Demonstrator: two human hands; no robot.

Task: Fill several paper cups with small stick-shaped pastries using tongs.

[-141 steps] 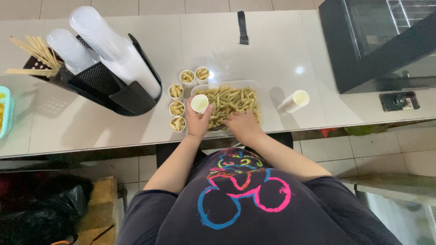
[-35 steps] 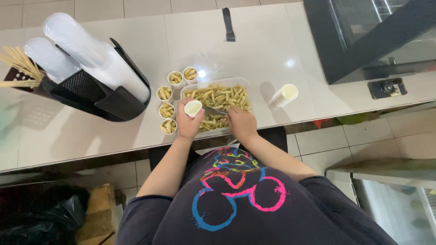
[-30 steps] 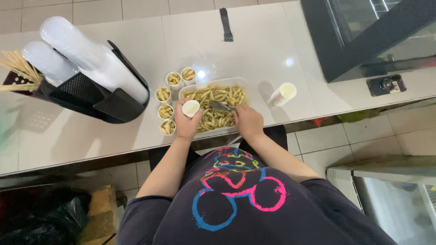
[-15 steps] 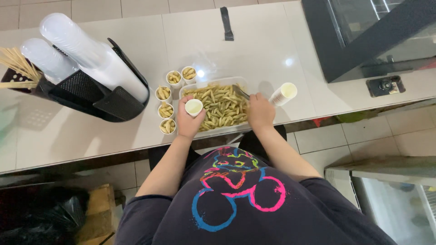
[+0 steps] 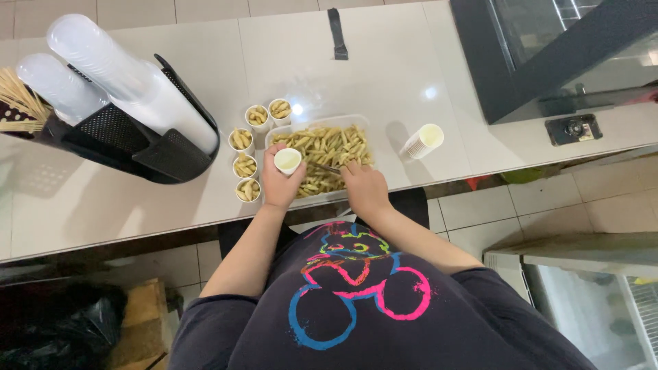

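**Q:** so what were your hands actually doing at that point?

**Me:** My left hand (image 5: pixel 279 183) was wrapped around an empty paper cup (image 5: pixel 287 161), fingers closed on its sides, holding it upright right over the near-left corner of the tray (image 5: pixel 363 122). The cup looked empty inside, just pale cream. My right hand (image 5: pixel 366 190) was at the tray's near edge, fingers curled shut on thin metal tongs (image 5: pixel 327 167), tips poking left into the fries (image 5: pixel 327 147). Couldn't tell if the tongs had pinched anything, too small to see.

**Q:** and where was everything else sitting?

**Me:** The tray was a clear plastic one, piled with fries, sitting on the white counter (image 5: pixel 384 62) straight in front of me. Just left of it were five filled cups (image 5: pixel 245 166) in a curved row, two at the tray's far-left corner and three running down its left side, each with fries in it. The lowest one was practically touching my left hand. Off to the right, near the tray but apart from it, lay a stack of cups (image 5: pixel 421 141) on its side, open end facing up-right. Further left was a black rack (image 5: pixel 137 144) holding long sleeves of clear lids or cups, with a bunch of wooden skewers (image 5: pixel 19 103) at its far-left end. A black glass-fronted cabinet (image 5: pixel 548 55) took up the right end of the counter.
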